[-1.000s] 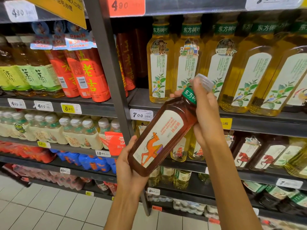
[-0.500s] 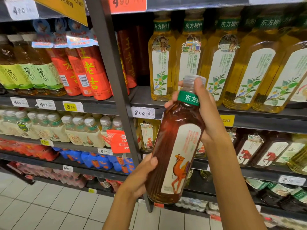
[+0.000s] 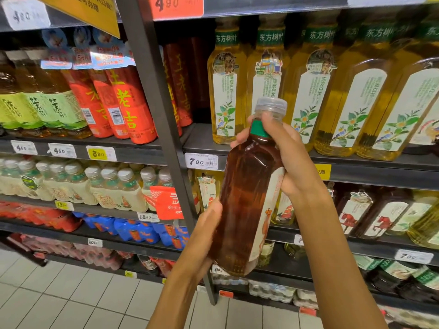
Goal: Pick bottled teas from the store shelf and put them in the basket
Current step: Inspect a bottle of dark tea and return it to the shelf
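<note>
In front of the shelves, a brown tea bottle [image 3: 247, 198] stands nearly upright. The right hand [image 3: 282, 148] is clamped round its neck; the left hand [image 3: 204, 236] cups its lower side. No basket is visible.

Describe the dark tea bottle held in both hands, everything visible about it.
The dark tea bottle is clear plastic filled with reddish-brown tea, with a translucent cap, a green neck band and a pale label turned to its right side showing an orange figure. It stands nearly upright in front of the shelves, off any shelf. The right hand grips its neck and shoulder; the left hand holds its lower body. The cap looks closed.
</note>
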Demonstrator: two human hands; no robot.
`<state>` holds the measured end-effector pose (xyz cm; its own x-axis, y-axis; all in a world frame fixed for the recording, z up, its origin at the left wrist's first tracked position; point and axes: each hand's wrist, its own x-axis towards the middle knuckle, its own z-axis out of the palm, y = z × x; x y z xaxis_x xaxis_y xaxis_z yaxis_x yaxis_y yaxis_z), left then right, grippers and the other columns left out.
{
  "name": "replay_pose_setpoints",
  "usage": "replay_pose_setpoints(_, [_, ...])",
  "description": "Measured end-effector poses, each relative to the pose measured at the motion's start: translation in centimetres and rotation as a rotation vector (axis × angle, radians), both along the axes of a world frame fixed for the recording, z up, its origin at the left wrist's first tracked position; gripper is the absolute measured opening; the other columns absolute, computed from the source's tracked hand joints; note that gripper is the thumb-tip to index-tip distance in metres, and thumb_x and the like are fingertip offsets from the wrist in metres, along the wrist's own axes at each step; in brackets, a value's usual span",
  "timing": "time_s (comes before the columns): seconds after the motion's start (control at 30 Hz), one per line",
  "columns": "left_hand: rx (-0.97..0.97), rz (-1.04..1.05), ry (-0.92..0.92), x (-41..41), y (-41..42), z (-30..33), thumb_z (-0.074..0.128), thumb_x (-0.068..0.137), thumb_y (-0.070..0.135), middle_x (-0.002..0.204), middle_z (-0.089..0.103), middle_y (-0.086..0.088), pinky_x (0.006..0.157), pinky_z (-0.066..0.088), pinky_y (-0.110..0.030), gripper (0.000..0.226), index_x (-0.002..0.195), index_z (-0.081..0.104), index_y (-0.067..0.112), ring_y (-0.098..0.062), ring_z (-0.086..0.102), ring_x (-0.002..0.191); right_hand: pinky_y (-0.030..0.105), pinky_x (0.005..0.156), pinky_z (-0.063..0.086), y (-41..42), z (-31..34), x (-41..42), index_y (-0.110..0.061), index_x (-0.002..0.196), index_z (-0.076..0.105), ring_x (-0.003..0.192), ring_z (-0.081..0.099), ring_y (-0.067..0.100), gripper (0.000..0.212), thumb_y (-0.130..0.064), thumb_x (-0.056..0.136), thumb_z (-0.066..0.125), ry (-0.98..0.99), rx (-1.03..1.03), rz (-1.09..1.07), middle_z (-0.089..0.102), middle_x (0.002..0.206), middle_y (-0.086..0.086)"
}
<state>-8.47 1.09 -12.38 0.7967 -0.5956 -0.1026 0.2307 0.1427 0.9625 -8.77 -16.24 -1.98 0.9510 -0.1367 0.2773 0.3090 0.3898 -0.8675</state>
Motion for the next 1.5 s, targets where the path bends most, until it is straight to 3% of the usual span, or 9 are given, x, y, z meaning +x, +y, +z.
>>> replay_pose_setpoints(0.23, [-0.044,-0.136,0.118,0.5,0.1,-0.6,0.077,0.041,0.078,0.105,0.074,0.005,0.077,0.055,-0.021,0.099,0.117,0.055,0.02,-0.01,0.068,0.101,0.037,0.078,0.054,0.6,1.0,-0.1,-0.008,0.104,0.061,0.082,0.067,0.027,0.05,-0.046,0.074,0.075,-0.215,0.029,0.242,0.068,0.082,0.009])
replay_pose_setpoints(0.4, [-0.025,0.034,0.062,0.2,-0.8,-0.4,0.064,0.056,0.073,0.109,0.072,-0.013,0.077,0.057,-0.034,0.083,0.114,0.064,0.015,-0.027,0.068,0.102,0.032,0.077,0.055,0.2,1.2,-0.1,-0.003,0.112,0.059,0.087,0.069,0.023,0.04,-0.032,0.085,0.065,-0.12,-0.035,-0.032,0.071,0.085,0.007])
replay_pose_setpoints(0.6, [-0.024,0.154,-0.112,0.6,-1.3,-0.7,0.058,0.064,0.069,0.093,0.076,-0.004,0.068,0.057,-0.026,0.052,0.092,0.075,0.028,-0.017,0.072,0.087,0.035,0.077,0.057,0.7,1.4,0.1,-0.011,0.11,0.059,0.089,0.071,0.025,0.03,-0.028,0.085,0.061,-0.049,-0.209,-0.133,0.072,0.088,0.006])
replay_pose_setpoints(0.77, [-0.029,0.114,-0.051,0.3,-1.5,-0.8,0.063,0.051,0.08,0.102,0.074,-0.001,0.07,0.056,-0.022,0.079,0.105,0.068,0.023,-0.014,0.07,0.096,0.048,0.08,0.055,1.2,1.7,0.0,-0.008,0.109,0.06,0.081,0.068,0.027,0.027,-0.023,0.087,0.063,-0.107,-0.188,-0.184,0.069,0.084,0.007])
replay_pose_setpoints(0.93, [0.089,0.379,-0.274,1.7,-2.1,1.5,0.036,0.08,0.07,0.112,0.068,-0.002,0.091,0.053,-0.036,0.063,0.113,0.062,0.024,-0.016,0.064,0.107,0.06,0.088,0.05,2.1,2.9,0.4,-0.014,0.105,0.06,0.091,0.065,0.032,0.023,-0.026,0.087,0.065,-0.224,-0.194,-0.423,0.066,0.095,0.015])
replay_pose_setpoints(1.03, [0.121,0.603,-0.447,1.8,-2.7,1.8,0.035,0.088,0.053,0.128,0.053,0.014,0.094,0.042,-0.013,0.043,0.128,0.044,0.037,0.008,0.048,0.118,0.057,0.087,0.05,2.8,3.9,1.3,-0.005,0.11,0.056,0.095,0.062,0.037,0.031,-0.025,0.088,0.064,-0.3,-0.207,-0.54,0.063,0.1,0.023])
replay_pose_setpoints(1.13, [0.189,0.69,-0.675,1.7,-3.4,2.4,0.04,0.087,0.054,0.144,0.035,0.01,0.099,0.033,-0.007,0.055,0.139,0.025,0.042,0.002,0.033,0.132,0.049,0.087,0.053,3.6,4.6,2.1,-0.005,0.112,0.054,0.096,0.063,0.032,0.03,-0.022,0.089,0.063,-0.348,-0.217,-0.641,0.062,0.103,0.024])
replay_pose_setpoints(1.33, [0.367,0.675,-0.932,4.7,-4.7,3.9,0.07,0.085,0.026,0.158,0.013,-0.006,0.12,0.015,-0.039,0.09,0.146,0.004,0.02,-0.018,0.01,0.147,0.021,0.08,0.049,4.7,5.3,3.7,-0.008,0.114,0.05,0.094,0.059,0.014,0.033,-0.022,0.088,0.064,-0.417,-0.223,-0.737,0.06,0.106,0.017])
replay_pose_setpoints(1.5, [0.761,0.94,-1.117,7.2,-5.4,4.3,0.076,0.077,0.029,0.149,0.031,-0.024,0.108,0.03,-0.054,0.09,0.145,0.026,-0.002,-0.039,0.033,0.137,0.039,0.088,0.052,3.9,5.5,5.0,-0.003,0.118,0.047,0.1,0.059,0.029,0.045,-0.031,0.086,0.061,-0.412,-0.157,-0.717,0.057,0.111,0.027])
